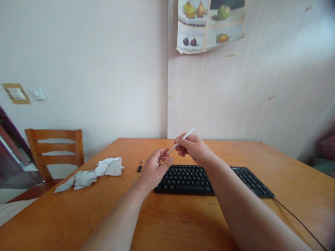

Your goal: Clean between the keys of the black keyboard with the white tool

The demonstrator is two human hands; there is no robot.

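A slim white pen-like stick (187, 134) slants up to the right, pinched between the thumb and fingers of my right hand (192, 144). Its thin lower end points at the fingertips of my left hand (154, 167); whether they touch it I cannot tell. That left hand is loosely curved, with a gap between thumb and fingers. Both hands are above a black keyboard (188, 179) lying on the wooden table. My right forearm hides part of the keyboard, and my left hand covers its upper left corner.
On the table's left lie crumpled whitish cloths (89, 176). A small black item (139, 169) with a thin strand is beside my left hand. The keyboard's cable (298, 219) runs to the lower right. A wooden chair (56, 148) stands at the left, and walls rise behind the table (178, 223).
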